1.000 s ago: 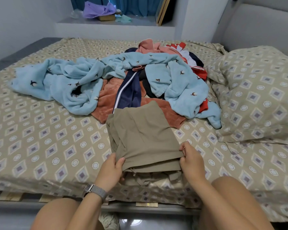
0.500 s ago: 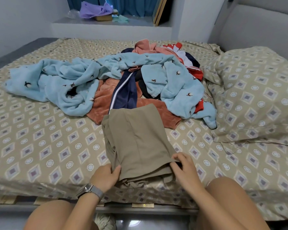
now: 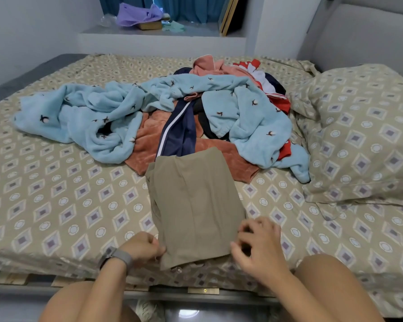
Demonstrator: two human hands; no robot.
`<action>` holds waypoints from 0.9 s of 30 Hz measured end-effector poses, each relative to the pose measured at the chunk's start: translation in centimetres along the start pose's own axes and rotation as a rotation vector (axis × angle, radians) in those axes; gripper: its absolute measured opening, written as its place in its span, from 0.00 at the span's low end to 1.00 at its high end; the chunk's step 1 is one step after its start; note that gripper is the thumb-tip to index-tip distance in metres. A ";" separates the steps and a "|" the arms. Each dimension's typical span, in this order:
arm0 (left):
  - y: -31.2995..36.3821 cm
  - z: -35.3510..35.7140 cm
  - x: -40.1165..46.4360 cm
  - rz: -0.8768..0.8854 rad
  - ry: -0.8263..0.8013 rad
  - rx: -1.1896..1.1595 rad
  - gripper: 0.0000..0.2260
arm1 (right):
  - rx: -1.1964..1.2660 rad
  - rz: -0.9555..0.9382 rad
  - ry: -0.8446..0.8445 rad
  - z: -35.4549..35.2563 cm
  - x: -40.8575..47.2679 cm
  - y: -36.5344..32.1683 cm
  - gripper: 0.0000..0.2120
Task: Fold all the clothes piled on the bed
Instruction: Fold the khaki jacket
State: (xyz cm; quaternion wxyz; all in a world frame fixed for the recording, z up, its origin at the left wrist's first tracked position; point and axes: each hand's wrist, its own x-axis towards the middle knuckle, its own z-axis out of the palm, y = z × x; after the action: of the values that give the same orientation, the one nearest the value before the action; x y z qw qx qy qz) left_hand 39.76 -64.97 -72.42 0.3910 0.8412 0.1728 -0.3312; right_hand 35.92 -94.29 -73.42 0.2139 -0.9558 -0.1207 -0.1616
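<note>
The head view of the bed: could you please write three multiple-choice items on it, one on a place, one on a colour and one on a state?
1. Where does the pillow lie relative to the clothes pile?
A. to its right
B. to its left
C. under it

2. What colour is the garment lying nearest the person?
A. red
B. khaki
C. light blue

3. What is the left hand doing?
A. resting flat on the sheet
B. lifting the pillow
C. gripping the near left edge of the khaki garment

Answers:
1 A, the pillow sits at the bed's right side.
2 B, it is plain khaki, in front of the pile.
3 C, its curled fingers meet that edge, while the right hand is at the right corner.
</note>
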 end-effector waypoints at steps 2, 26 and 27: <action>0.9 -0.7 0.4 0.025 0.077 -0.258 0.04 | 0.081 0.094 0.141 -0.5 2.3 -0.5 0.15; 3.3 0.1 5.5 0.264 0.807 -0.305 0.09 | 0.414 0.484 -0.409 5.2 12.5 1.6 0.43; 3.0 0.3 5.8 0.193 0.734 -0.280 0.10 | 0.418 0.487 -0.410 5.2 12.6 1.6 0.43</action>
State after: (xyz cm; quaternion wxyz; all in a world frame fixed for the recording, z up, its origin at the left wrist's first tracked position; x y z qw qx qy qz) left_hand 45.52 -66.94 -74.94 0.4434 0.8545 0.2648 0.0559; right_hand 49.29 -91.30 -73.92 0.4078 -0.9047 0.0391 0.1167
